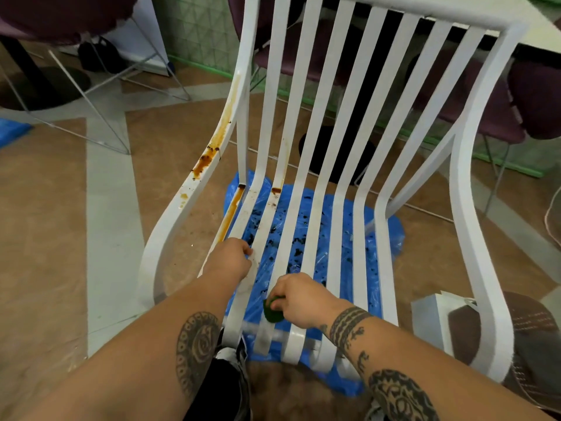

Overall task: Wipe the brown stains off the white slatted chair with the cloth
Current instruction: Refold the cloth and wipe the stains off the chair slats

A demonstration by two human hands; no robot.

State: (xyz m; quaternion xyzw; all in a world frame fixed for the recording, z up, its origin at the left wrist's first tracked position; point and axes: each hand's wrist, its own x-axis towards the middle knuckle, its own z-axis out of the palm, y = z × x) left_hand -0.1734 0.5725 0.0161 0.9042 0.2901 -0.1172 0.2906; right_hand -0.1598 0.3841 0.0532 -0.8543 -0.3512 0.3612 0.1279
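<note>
Brown-streaked on the left, being wiped at the near end.
Leaving the brown stains (206,161) ahead and left of the grip, running lengthwise up the white slatted chair (464,208); curling the left hand (232,258), the nearer one, round a slat (245,217); pinching the cloth (271,312) in the right hand (299,296).

Head-worn wide-angle camera looking forward and steeply down, sitting close above the white slatted chair (306,177) and floor (45,208).
</note>
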